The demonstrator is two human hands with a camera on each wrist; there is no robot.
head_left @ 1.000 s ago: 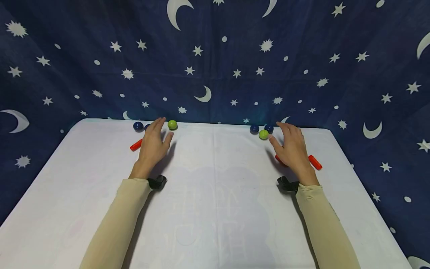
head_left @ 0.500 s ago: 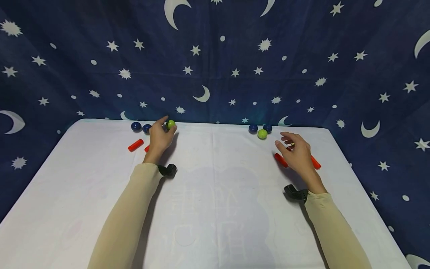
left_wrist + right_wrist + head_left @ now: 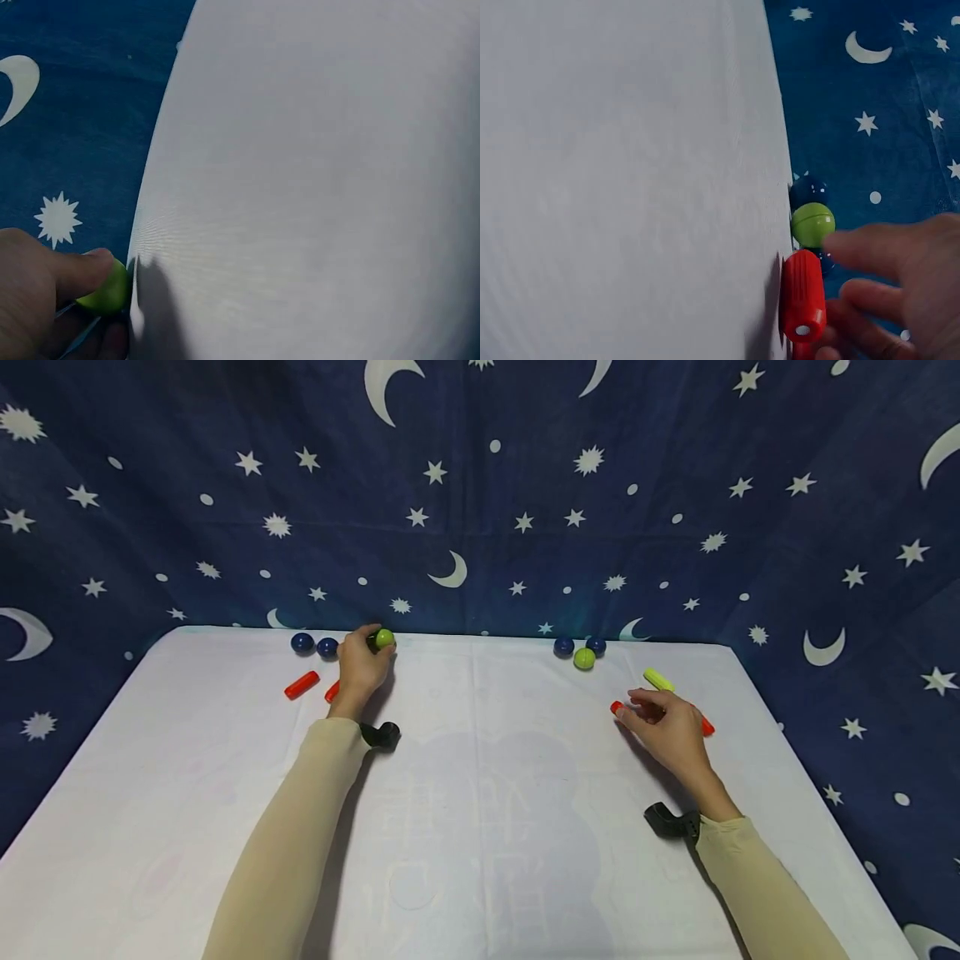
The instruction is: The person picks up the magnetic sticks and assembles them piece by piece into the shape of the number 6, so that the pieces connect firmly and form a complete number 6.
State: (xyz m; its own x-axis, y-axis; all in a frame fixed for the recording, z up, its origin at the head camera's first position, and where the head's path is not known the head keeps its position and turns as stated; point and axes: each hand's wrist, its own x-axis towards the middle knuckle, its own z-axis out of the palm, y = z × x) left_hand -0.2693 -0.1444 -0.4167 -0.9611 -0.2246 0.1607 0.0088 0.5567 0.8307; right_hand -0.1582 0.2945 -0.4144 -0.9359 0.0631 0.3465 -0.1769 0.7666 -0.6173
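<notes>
At the table's far edge, left of centre, my left hand pinches a green ball. The left wrist view shows the thumb lying over this ball, with the other fingers mostly hidden below. My right hand is at a red ribbed cylinder on the right, thumb and fingers bent loosely around its near side. In the right wrist view the thumb stands apart from the upright-looking red cylinder, and the lower fingers are close beside it. Part of the cylinder is hidden by the hand in the head view.
Two blue balls and two red cylinders lie by the left hand. Ahead of the right hand are a green ball, two blue balls and a yellow-green cylinder. Another red cylinder is partly hidden. A patterned cloth hangs behind.
My left hand has moved right and taken hold of the green ball. My right hand has drawn back from near the balls and come down over the red cylinder, uncovering the yellow-green one.
</notes>
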